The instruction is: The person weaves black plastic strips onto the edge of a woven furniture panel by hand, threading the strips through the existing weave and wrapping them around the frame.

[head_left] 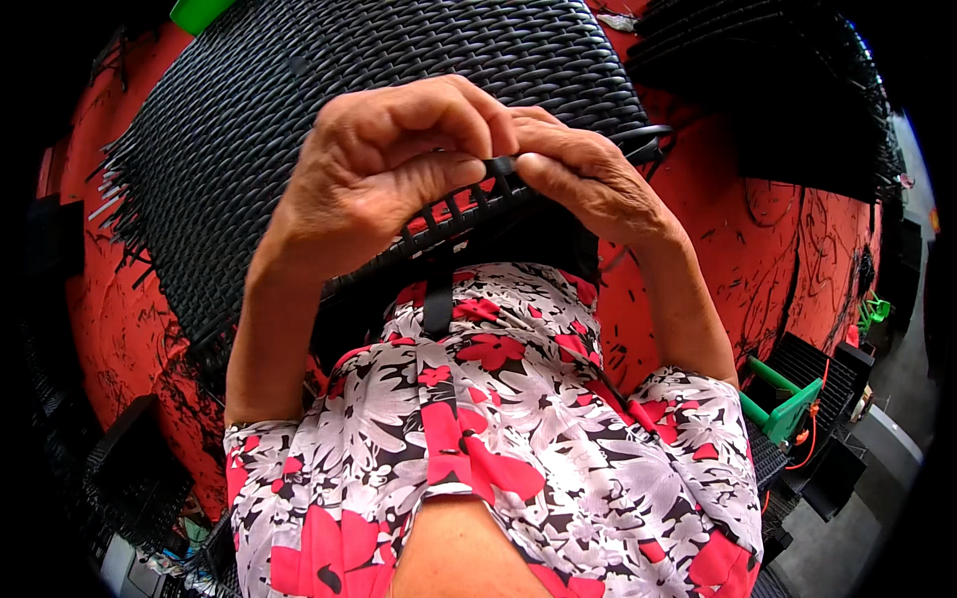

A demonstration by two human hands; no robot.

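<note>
A large black woven wicker panel (399,50) spreads out before me, its near edge reaching toward my lap. At that edge my left hand (389,149) is closed in a pinch, thumb against bent forefinger. Beside it my right hand (583,174) is closed too, its thumb pressing down. Between the two thumbs runs a flat black strip (498,167), gripped by both hands close together. Just below, open black slats (454,214) along the panel's edge show red floor through their gaps. My fingers partly hide the strip's ends.
Loose strip ends (125,204) stick out at the panel's left side. Black offcuts lie about the red floor (130,329). Another dark woven piece (797,100) stands at the far right, a green plastic stool (788,404) at the lower right. A green object (199,12) touches the panel's far left.
</note>
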